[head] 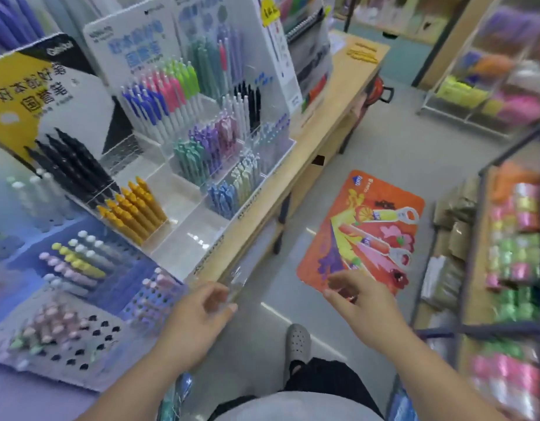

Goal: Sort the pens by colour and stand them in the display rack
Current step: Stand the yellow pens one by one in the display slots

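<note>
A clear acrylic display rack [188, 243] stands on the wooden counter, with pens grouped by colour in its compartments: yellow pens [135, 209], black pens [72, 165], pale blue pens [221, 197], teal and purple pens [201, 147]. Two front compartments hold nothing. My left hand [195, 320] is at the counter's edge, its thumb and fingers pinching a clear plastic wrapper [235, 282], which is blurred. My right hand [361, 305] hovers over the aisle with loosely curled fingers and nothing in it. A blue-green pack [176, 396] shows below my left forearm.
A perforated pen stand [65, 338] with pastel pens sits at the left front. An orange floor mat [365, 229] lies in the aisle. Wire shelves [505, 253] of coloured goods line the right side. My grey shoe [298, 341] is on the floor.
</note>
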A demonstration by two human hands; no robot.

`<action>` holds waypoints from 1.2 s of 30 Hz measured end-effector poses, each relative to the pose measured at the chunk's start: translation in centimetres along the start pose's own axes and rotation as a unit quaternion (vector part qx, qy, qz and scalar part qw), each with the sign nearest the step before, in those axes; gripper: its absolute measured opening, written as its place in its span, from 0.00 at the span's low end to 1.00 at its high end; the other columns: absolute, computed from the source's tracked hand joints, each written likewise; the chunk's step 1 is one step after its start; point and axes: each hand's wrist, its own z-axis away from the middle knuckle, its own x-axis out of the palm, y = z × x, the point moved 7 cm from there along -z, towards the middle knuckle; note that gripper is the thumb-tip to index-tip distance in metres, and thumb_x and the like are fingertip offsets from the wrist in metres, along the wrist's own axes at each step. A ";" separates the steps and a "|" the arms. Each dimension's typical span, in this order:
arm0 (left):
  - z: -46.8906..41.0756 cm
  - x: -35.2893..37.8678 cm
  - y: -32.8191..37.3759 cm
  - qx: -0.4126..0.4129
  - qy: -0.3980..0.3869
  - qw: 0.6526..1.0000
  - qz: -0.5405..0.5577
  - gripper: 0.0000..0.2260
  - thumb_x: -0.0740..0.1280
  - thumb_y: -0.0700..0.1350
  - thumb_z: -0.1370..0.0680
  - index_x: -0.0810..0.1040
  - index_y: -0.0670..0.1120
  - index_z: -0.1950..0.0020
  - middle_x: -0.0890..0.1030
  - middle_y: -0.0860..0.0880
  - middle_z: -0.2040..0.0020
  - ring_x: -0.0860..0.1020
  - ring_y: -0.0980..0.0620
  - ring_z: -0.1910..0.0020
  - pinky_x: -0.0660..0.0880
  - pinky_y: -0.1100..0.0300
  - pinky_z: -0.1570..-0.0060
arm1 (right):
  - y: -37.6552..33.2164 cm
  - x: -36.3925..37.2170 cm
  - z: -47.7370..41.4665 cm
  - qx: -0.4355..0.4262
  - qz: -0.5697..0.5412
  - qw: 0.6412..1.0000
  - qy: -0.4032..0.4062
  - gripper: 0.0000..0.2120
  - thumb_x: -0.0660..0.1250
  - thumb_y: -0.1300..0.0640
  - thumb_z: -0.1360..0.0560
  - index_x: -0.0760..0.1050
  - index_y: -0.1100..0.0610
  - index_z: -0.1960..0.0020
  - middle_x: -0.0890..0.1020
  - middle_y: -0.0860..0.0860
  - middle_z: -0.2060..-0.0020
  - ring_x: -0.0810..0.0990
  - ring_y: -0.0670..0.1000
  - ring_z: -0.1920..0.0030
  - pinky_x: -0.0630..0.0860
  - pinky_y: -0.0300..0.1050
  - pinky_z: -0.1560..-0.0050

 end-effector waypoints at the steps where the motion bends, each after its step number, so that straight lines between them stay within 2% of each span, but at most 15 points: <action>1: -0.9 1.6 0.3 -0.006 -0.028 1.000 -0.008 0.07 0.75 0.46 0.26 0.80 0.54 0.52 0.82 0.54 0.55 0.80 0.56 0.54 0.76 0.55 0.48 | 1.7 -1.1 0.8 0.020 -0.004 1.000 0.011 0.08 0.74 0.54 0.26 0.80 0.49 0.47 0.82 0.40 0.56 0.78 0.36 0.55 0.71 0.26 0.57; 3: -3.2 4.3 1.9 0.004 -0.056 0.998 -0.012 0.08 0.76 0.50 0.29 0.80 0.56 0.52 0.83 0.55 0.55 0.81 0.56 0.54 0.77 0.52 0.46 | 4.9 -3.3 2.0 0.056 -0.014 0.998 0.038 0.08 0.74 0.55 0.27 0.80 0.47 0.49 0.82 0.41 0.57 0.78 0.36 0.56 0.71 0.25 0.57; 5: -6.1 7.0 4.9 0.029 -0.062 0.998 -0.015 0.09 0.75 0.54 0.31 0.80 0.56 0.53 0.83 0.55 0.57 0.81 0.53 0.55 0.77 0.53 0.49 | 7.9 -5.4 2.5 0.086 -0.021 0.994 0.063 0.10 0.75 0.56 0.28 0.79 0.44 0.53 0.82 0.41 0.58 0.78 0.37 0.56 0.71 0.25 0.59; 7: -9.1 9.7 8.9 0.059 -0.070 0.996 -0.015 0.08 0.74 0.52 0.30 0.80 0.56 0.53 0.83 0.54 0.57 0.79 0.56 0.59 0.76 0.58 0.54 | 11.1 -7.5 2.2 0.114 -0.034 0.990 0.077 0.12 0.76 0.56 0.28 0.78 0.40 0.55 0.83 0.41 0.59 0.79 0.40 0.58 0.72 0.27 0.60; 9: -12.3 12.5 13.4 0.090 -0.074 0.993 -0.010 0.06 0.75 0.46 0.27 0.80 0.54 0.54 0.82 0.52 0.59 0.76 0.62 0.64 0.73 0.67 0.58 | 14.5 -9.6 1.0 0.145 -0.055 0.984 0.084 0.12 0.76 0.56 0.29 0.79 0.39 0.56 0.83 0.40 0.61 0.80 0.42 0.60 0.75 0.32 0.59; 12: -17.0 16.5 19.1 0.107 -0.077 0.991 -0.008 0.07 0.74 0.41 0.25 0.80 0.51 0.53 0.82 0.50 0.61 0.75 0.62 0.65 0.70 0.71 0.62 | 18.8 -13.2 -3.1 0.166 -0.072 0.980 0.079 0.08 0.76 0.54 0.28 0.79 0.42 0.57 0.83 0.39 0.60 0.80 0.43 0.60 0.77 0.40 0.55; 14: -20.0 18.9 22.0 0.102 -0.078 0.992 -0.014 0.06 0.73 0.40 0.25 0.80 0.49 0.52 0.82 0.49 0.60 0.76 0.62 0.65 0.70 0.71 0.62 | 20.6 -16.5 -7.1 0.154 -0.078 0.983 0.067 0.08 0.75 0.57 0.27 0.80 0.45 0.55 0.84 0.44 0.61 0.79 0.42 0.61 0.75 0.38 0.56; 16: -22.3 20.8 24.4 0.084 -0.071 0.994 -0.010 0.06 0.72 0.38 0.24 0.80 0.47 0.52 0.82 0.48 0.59 0.77 0.62 0.65 0.71 0.72 0.61 | 21.3 -20.2 -11.4 0.146 -0.087 0.984 0.046 0.06 0.74 0.59 0.26 0.80 0.50 0.52 0.83 0.45 0.59 0.78 0.41 0.62 0.73 0.33 0.58; 18: -24.3 22.1 26.4 0.066 -0.062 0.996 -0.006 0.07 0.74 0.39 0.25 0.80 0.49 0.53 0.83 0.51 0.60 0.79 0.62 0.63 0.72 0.71 0.60 | 21.3 -24.4 -16.3 0.131 -0.087 0.987 0.037 0.06 0.74 0.57 0.26 0.80 0.50 0.52 0.83 0.46 0.58 0.80 0.42 0.59 0.73 0.31 0.58; 21: -27.5 24.2 27.9 0.035 -0.066 0.997 -0.027 0.06 0.75 0.46 0.27 0.81 0.56 0.54 0.83 0.59 0.58 0.80 0.60 0.57 0.76 0.61 0.52 | 20.5 -30.8 -24.5 0.091 -0.079 0.991 0.057 0.05 0.74 0.53 0.27 0.80 0.49 0.52 0.83 0.43 0.59 0.80 0.37 0.59 0.73 0.32 0.56; 24: -30.9 26.1 28.9 -0.003 -0.064 0.997 -0.048 0.05 0.75 0.47 0.26 0.81 0.55 0.54 0.83 0.57 0.58 0.82 0.55 0.54 0.77 0.53 0.48 | 19.6 -35.8 -32.0 0.061 -0.085 0.992 0.070 0.05 0.73 0.55 0.26 0.81 0.52 0.50 0.82 0.42 0.59 0.77 0.32 0.62 0.70 0.26 0.60; 28: -38.3 29.0 31.9 -0.026 -0.083 0.995 -0.051 0.04 0.73 0.49 0.25 0.80 0.53 0.52 0.83 0.54 0.56 0.81 0.54 0.54 0.77 0.53 0.48 | 20.5 -39.6 -40.7 0.065 -0.088 0.992 0.070 0.07 0.73 0.53 0.25 0.82 0.52 0.48 0.83 0.43 0.58 0.79 0.36 0.61 0.72 0.31 0.58; 30: -43.4 30.5 33.9 -0.027 -0.091 0.994 -0.047 0.04 0.73 0.49 0.25 0.80 0.54 0.51 0.82 0.53 0.55 0.80 0.53 0.52 0.76 0.54 0.47 | 21.8 -40.6 -44.6 0.080 -0.080 0.992 0.058 0.06 0.73 0.52 0.26 0.81 0.50 0.49 0.83 0.43 0.58 0.78 0.35 0.60 0.72 0.30 0.58; 36: -62.7 33.7 43.4 0.020 -0.133 0.988 -0.074 0.07 0.70 0.52 0.23 0.79 0.53 0.47 0.80 0.58 0.50 0.77 0.62 0.50 0.71 0.67 0.54 | 25.9 -43.9 -55.9 0.156 -0.110 0.980 0.050 0.04 0.75 0.57 0.27 0.82 0.50 0.54 0.84 0.45 0.63 0.80 0.38 0.63 0.73 0.31 0.60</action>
